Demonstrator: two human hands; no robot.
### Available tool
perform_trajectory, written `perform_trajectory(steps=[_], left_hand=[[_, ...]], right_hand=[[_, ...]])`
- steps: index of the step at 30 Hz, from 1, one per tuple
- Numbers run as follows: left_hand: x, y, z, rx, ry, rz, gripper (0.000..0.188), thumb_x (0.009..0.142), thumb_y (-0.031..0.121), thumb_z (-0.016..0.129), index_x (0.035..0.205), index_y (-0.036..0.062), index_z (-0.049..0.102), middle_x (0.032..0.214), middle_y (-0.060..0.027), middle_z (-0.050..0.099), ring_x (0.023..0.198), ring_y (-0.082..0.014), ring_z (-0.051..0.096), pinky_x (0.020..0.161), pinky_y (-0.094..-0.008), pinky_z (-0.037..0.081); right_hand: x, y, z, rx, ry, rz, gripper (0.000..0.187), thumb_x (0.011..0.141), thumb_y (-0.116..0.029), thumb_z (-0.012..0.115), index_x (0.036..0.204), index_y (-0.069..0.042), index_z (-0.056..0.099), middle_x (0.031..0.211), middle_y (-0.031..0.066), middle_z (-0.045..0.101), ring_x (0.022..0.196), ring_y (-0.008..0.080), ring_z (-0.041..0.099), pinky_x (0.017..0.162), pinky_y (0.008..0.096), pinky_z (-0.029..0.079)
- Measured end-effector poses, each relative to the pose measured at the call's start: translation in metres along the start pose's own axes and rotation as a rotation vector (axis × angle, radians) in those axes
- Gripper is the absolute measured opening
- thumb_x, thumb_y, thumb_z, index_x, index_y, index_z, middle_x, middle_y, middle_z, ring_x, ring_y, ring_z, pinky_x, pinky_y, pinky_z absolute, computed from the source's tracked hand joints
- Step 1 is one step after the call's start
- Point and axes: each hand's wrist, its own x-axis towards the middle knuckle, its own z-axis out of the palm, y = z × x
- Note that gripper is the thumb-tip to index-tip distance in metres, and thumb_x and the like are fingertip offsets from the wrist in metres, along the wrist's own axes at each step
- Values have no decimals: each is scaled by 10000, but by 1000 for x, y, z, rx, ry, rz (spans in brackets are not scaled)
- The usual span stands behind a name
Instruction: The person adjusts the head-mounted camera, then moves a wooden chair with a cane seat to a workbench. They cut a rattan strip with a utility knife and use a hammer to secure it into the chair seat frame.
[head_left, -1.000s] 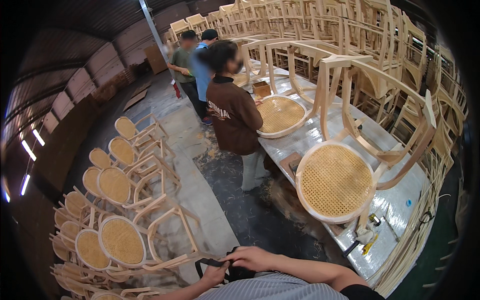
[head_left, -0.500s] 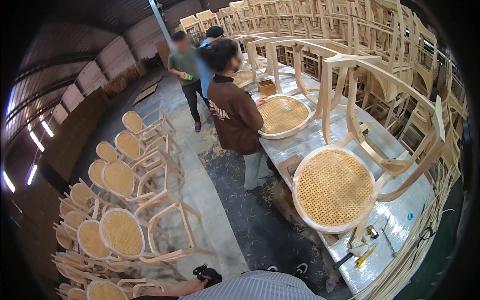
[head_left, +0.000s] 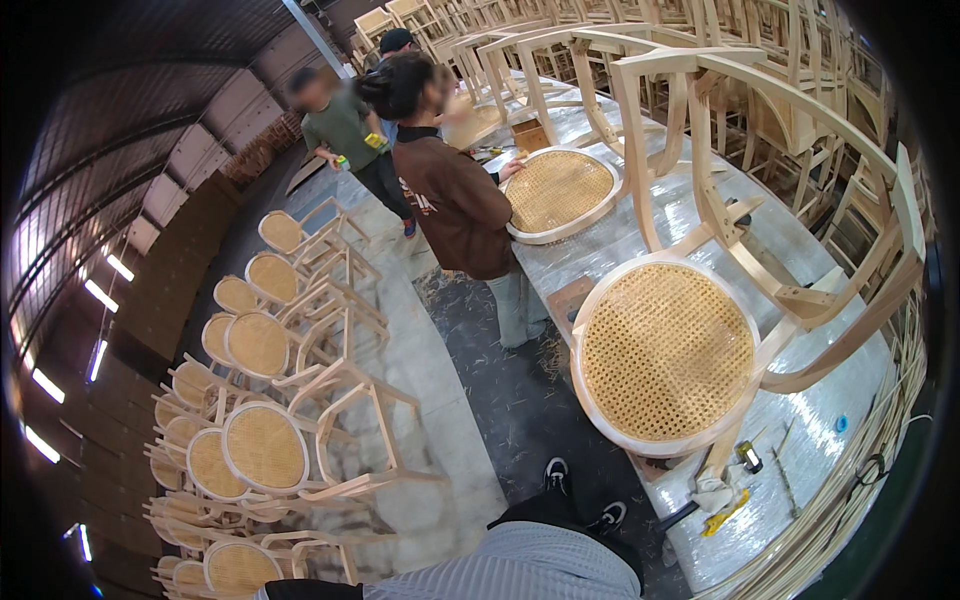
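Note:
Neither of my hands shows at this moment; only a bit of black sleeve (head_left: 312,591) comes in at the lower edge, beside my striped grey top (head_left: 500,565). Closest in front of me, a bare wood chair (head_left: 668,352) with a round woven-cane panel lies tipped on the plastic-covered table (head_left: 790,500). By its near edge are a dark-handled tool (head_left: 680,517), a crumpled white cloth or glove (head_left: 715,492), a yellow tool (head_left: 727,516) and what looks like a tape measure (head_left: 748,457). A small blue ring (head_left: 841,423) lies farther right.
A person in brown (head_left: 455,200) works at a second cane chair (head_left: 562,192). Two more people stand beyond, one in green (head_left: 345,130). Rows of cane-backed chairs (head_left: 265,447) fill the left floor. Long pale strips (head_left: 880,440) run along the table's right edge; chair frames (head_left: 780,110) are stacked behind.
My left hand, with something black in it, has gone out of view at the bottom. The view has shifted, showing more of my shoes. The person in green has both hands apart now.

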Motion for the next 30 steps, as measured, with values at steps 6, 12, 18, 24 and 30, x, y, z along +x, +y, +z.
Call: perform_trajectory(steps=[6,12,18,24,30], left_hand=[[1,6,9,-19,13,-52,302,1050,193,555,1320,93,645,850,-41,652,818,-186,651,764,-367,520],[-1,4,11,-41,28,-91,307,1044,180,557,1326,90,638,847,-39,648,810,-184,649,758,-365,520],[-5,1,18,-73,37,-134,313,1039,168,559,1332,87,630,844,-38,643,803,-183,647,752,-364,520],[-23,-12,19,-106,52,-195,320,1033,156,561,1338,84,622,842,-36,639,796,-182,645,746,-363,520],[-51,-43,23,-139,50,-248,327,1028,143,563,1345,80,615,839,-35,634,789,-181,642,740,-361,520]], right_hand=[[8,-28,-16,105,-83,48,141,871,-180,656,897,-48,697,684,68,668,631,205,645,587,356,504],[16,-62,-23,197,-172,86,125,876,-167,640,916,-55,680,683,69,661,611,201,630,564,349,495],[14,-76,-29,281,-235,121,113,880,-153,623,936,-63,662,681,70,653,591,198,616,541,341,486],[1,-75,-37,341,-280,175,107,884,-140,606,955,-70,645,680,72,646,572,195,601,517,333,476],[-14,-81,-41,375,-292,213,106,888,-126,590,975,-78,628,679,73,639,552,191,586,494,326,467]])
